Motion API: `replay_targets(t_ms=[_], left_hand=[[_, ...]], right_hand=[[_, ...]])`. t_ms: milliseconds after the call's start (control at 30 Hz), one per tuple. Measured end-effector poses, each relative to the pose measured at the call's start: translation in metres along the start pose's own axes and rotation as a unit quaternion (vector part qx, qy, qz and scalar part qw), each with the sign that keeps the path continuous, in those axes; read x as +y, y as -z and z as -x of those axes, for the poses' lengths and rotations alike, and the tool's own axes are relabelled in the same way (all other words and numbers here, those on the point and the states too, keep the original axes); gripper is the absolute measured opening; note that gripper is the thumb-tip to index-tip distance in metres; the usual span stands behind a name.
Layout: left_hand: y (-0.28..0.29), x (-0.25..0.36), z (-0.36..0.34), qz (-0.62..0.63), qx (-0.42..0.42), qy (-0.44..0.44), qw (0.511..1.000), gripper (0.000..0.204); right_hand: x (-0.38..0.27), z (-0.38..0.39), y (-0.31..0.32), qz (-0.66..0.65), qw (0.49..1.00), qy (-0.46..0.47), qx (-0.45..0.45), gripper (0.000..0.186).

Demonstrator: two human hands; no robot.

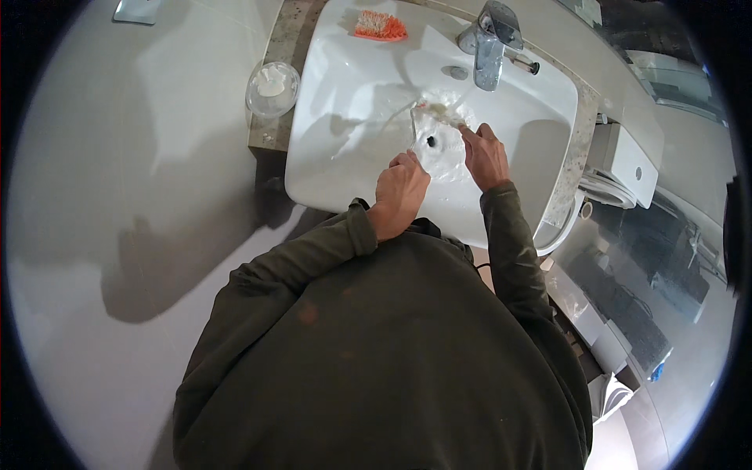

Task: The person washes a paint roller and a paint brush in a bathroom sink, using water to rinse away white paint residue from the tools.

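A wet white cloth [440,145] with a dark round spot is stretched between my hands, low in the white sink [345,176]. Whether the spot is a mark or a hole, I cannot tell. My left hand [401,192], fingers closed, grips the cloth's near left edge. On the other side my right hand [486,155] pinches its right edge. Just beyond the cloth, splashing water and a trace of reddish colour show. The metal faucet [489,59] stands behind, above the right hand.
An orange and white scrub brush [380,26] lies on the sink's far left rim. On the stone counter [270,138] at left sits a clear round dish [272,102] holding a white soap bar [272,80]. To the right are a toilet [607,192] and a glass panel.
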State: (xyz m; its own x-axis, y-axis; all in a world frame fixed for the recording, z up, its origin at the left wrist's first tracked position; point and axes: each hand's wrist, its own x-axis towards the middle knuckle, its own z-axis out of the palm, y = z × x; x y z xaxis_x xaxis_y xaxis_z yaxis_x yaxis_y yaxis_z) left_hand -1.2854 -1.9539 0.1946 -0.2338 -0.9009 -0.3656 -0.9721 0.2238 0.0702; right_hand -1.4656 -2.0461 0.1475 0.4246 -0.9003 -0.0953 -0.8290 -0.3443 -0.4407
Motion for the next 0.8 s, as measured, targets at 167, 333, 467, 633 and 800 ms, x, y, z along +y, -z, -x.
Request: replay_targets(t_ms=[167, 333, 467, 633, 800], left_hand=[[0.003, -0.002, 0.001, -0.002, 0.003, -0.002, 1.000, 0.058], [-0.001, -0.001, 0.002, 0.005, 0.014, -0.001, 1.000, 0.057], [0.000, -0.002, -0.001, -0.013, 0.013, -0.008, 1.000, 0.057], [0.006, -0.001, 0.001, -0.016, 0.006, -0.021, 1.000, 0.056], [0.000, -0.005, 0.001, 0.008, 0.017, -0.001, 1.000, 0.055]], right_hand=[[0.002, 0.001, 0.012, 0.059, 0.996, 0.002, -0.071, 0.034], [-0.021, -0.007, 0.005, 0.091, 0.993, 0.014, -0.079, 0.036], [-0.001, 0.001, 0.013, 0.097, 0.991, 0.013, -0.086, 0.036], [-0.026, 0.000, 0.003, 0.056, 0.997, 0.027, -0.055, 0.033], [-0.004, 0.012, -0.001, 0.070, 0.993, -0.009, -0.097, 0.032]])
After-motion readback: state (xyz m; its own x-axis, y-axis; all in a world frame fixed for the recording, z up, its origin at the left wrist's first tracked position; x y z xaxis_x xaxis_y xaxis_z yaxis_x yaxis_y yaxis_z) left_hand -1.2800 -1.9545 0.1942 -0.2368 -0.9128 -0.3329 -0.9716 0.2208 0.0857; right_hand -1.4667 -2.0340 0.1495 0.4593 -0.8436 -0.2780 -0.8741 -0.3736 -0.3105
